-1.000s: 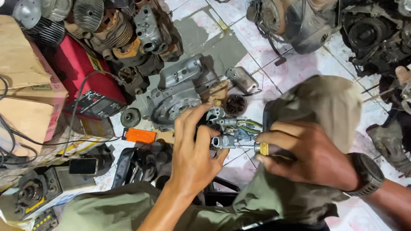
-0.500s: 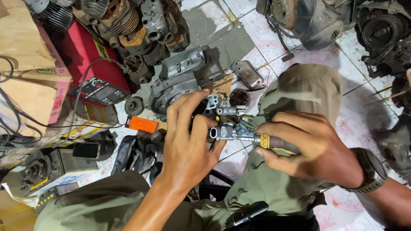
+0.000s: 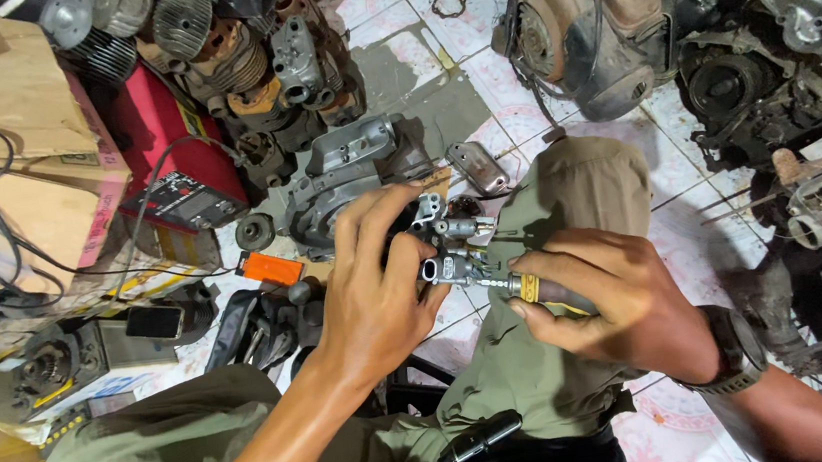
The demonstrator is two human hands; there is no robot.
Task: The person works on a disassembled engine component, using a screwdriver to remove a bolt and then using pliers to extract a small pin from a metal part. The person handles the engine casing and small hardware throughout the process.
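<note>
The small metal engine part point(image 3: 453, 247) is sitting above the person's knee point(image 3: 578, 195), at three o'clock from the left hand point(image 3: 376, 285), whose grip is clamping around it. At four o'clock from the part, the right hand point(image 3: 619, 306) is closing tight on a screwdriver point(image 3: 527, 288), its tip touching the part.

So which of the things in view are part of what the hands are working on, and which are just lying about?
In use:
- left hand, gripping the small metal carburettor-like part
- right hand, holding the screwdriver with its tip against that part

Lying about:
- grey engine casing
- red machine
- orange block
- cardboard box
- rusty engine
</note>
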